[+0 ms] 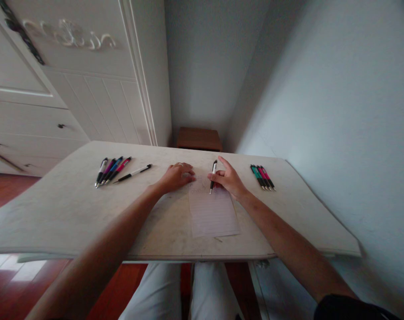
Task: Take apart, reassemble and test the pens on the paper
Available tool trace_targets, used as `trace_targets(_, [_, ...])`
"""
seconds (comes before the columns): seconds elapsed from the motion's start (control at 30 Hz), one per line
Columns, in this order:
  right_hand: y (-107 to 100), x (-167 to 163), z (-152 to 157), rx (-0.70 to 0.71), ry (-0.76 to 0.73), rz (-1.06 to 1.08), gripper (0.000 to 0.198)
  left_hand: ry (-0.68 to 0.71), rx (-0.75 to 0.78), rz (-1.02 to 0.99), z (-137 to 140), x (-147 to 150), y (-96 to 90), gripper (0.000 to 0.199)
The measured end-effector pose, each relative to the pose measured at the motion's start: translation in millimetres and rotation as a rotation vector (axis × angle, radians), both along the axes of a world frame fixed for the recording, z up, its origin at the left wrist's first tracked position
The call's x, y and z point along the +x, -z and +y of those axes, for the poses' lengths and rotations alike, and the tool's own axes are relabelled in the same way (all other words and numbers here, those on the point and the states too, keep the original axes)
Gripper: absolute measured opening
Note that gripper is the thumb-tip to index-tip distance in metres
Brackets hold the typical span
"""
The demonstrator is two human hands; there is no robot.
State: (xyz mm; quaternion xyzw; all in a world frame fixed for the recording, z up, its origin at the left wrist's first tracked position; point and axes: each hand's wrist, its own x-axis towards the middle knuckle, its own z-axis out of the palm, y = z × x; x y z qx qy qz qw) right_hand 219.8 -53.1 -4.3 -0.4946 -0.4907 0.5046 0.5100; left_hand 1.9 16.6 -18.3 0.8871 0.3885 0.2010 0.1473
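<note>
In my right hand (229,178) is a white pen (214,168) with a black grip, pinched between thumb and fingers while the index finger sticks out. Its tip points down and toward me, over the upper part of a lined sheet of paper (215,215). Faint writing shows near the top of the sheet. My left hand (178,177), with a ring on one finger, lies on the table at the paper's upper left edge, fingers loosely bent and holding nothing.
Several pens (112,171) lie grouped at the left of the white table (148,235), with a separate white and black pen (132,173) beside them. Green and pink pens (262,178) lie in a row at the right. A white cabinet and a wall flank the table.
</note>
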Motion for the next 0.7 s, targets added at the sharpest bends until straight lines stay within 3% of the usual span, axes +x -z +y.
trace_targets(0.27, [-3,8,5,0.059,0.055,-0.131,0.079,-0.008,-0.013,-0.009,0,0,-0.2,0.030])
trace_targets(0.7, [-5,25,14,0.107,0.130,-0.199,0.053,-0.013,-0.035,-0.019,1,-1,0.9,0.030])
